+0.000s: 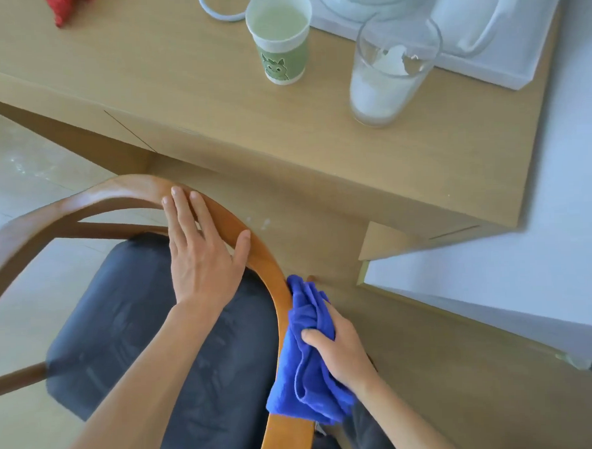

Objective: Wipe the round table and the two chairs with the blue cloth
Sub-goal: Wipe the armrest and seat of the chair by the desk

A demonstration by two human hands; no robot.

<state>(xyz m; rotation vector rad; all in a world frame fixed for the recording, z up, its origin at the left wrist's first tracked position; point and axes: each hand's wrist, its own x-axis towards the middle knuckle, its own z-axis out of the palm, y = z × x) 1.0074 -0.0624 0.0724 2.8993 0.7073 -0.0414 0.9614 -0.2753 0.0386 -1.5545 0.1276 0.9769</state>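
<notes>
Right hand: the right hand [342, 350] sits lowest and closest, fingers curled round the bunched blue microfibre cloth [309, 351], thumb pinching its folds.
Cloth: it lies between that palm and the outer face of the curved wooden backrest rail [272, 268]; most of the fabric hangs below and left of the fingers, a small tuft pokes out above them.
Left hand: the left hand [201, 247] rests flat on the top of the same rail, fingers straight and spread, holding nothing, well up the curve from the cloth.
Chair: a wooden armchair with a dark padded seat [124, 331] under both forearms.
Desk: a light wooden desk [182, 94] stands beyond the chair.
On the desk: a green-and-white paper cup with a cartoon animal [280, 43], a clear drinking glass with white contents [390, 73], a white tray [483, 49] just behind the glass.
Floor: pale tiles at left.
</notes>
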